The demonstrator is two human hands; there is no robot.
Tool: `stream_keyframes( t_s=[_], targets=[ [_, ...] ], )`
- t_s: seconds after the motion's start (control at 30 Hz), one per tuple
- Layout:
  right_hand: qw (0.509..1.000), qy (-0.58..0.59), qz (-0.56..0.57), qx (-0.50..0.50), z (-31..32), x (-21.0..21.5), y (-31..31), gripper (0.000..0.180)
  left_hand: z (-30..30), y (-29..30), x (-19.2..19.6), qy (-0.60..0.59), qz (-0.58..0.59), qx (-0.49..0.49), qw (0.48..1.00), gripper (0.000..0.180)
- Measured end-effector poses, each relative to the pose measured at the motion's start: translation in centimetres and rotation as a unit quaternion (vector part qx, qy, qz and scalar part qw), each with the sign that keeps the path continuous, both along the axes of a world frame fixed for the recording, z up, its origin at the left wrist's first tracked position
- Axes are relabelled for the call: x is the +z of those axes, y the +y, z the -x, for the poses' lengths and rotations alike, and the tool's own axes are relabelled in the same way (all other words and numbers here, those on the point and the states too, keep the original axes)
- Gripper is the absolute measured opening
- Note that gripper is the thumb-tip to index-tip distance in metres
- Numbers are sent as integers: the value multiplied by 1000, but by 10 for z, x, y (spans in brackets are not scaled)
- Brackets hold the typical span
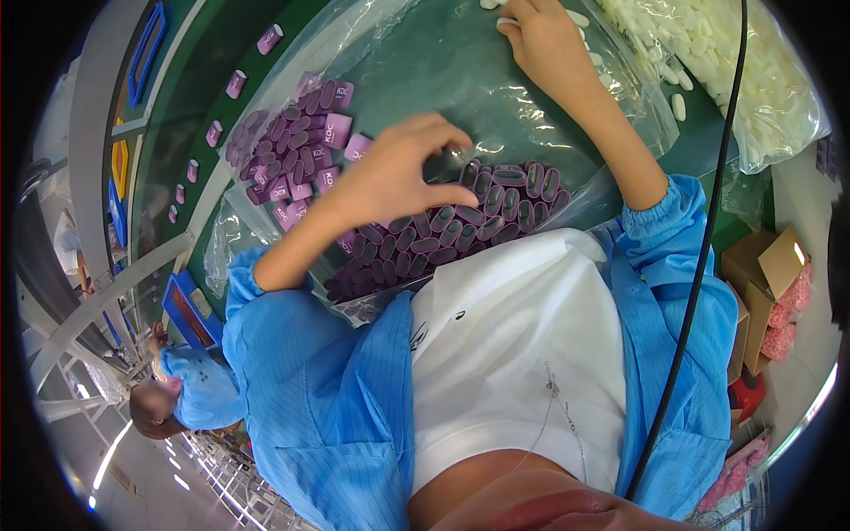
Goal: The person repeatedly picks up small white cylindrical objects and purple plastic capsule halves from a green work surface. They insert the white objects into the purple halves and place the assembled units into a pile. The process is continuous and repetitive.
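My left hand [398, 173] is over a crowd of purple oval cases [456, 234] standing on end with dark hollow ends up. Its fingers are curved and its thumb is held apart, with nothing between them that I can make out. At the far edge my right hand [542, 44] has its fingers bent together on a white oval piece [508, 22]. Other loose white oval pieces [579, 19] lie around it. More purple cases [332, 131] are heaped left of my left hand, some lying on their sides with printed faces showing.
Clear plastic sheeting [425, 75] covers the green table. A big clear bag of white pieces [708, 53] sits at the far right. Single purple cases [236, 84] stand in a row along a green strip at left. A black cable [708, 230] hangs across the right side; a co-worker [199, 385] sits at left.
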State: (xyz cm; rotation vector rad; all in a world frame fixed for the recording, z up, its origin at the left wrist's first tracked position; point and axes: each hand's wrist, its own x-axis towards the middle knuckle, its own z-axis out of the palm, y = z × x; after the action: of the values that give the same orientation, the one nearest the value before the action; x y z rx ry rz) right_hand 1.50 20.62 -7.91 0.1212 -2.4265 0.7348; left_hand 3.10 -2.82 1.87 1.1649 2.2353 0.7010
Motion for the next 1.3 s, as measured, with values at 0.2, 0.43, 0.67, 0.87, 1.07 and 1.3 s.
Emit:
stream_keyframes(
  t_s=[0.2,0.43,0.67,0.87,1.07,1.3],
  targets=[
    [992,12,-121,26,-20,13,10,7,-2,-4,-9,34,-34,49,998,27],
    [986,33,134,89,-48,27,5,16,12,15,-30,235,-133,56,961,27],
    [965,-1,141,220,-74,29,-10,19,28,29,-52,97,-144,86,981,27],
    [977,50,54,202,-68,28,-21,25,28,35,-52,92,-141,91,982,24],
    [962,20,63,267,-63,30,-2,28,29,32,-52,38,-157,112,980,24],
    [957,67,128,253,-73,40,5,28,17,28,-28,19,-191,87,978,26]
  ],
)
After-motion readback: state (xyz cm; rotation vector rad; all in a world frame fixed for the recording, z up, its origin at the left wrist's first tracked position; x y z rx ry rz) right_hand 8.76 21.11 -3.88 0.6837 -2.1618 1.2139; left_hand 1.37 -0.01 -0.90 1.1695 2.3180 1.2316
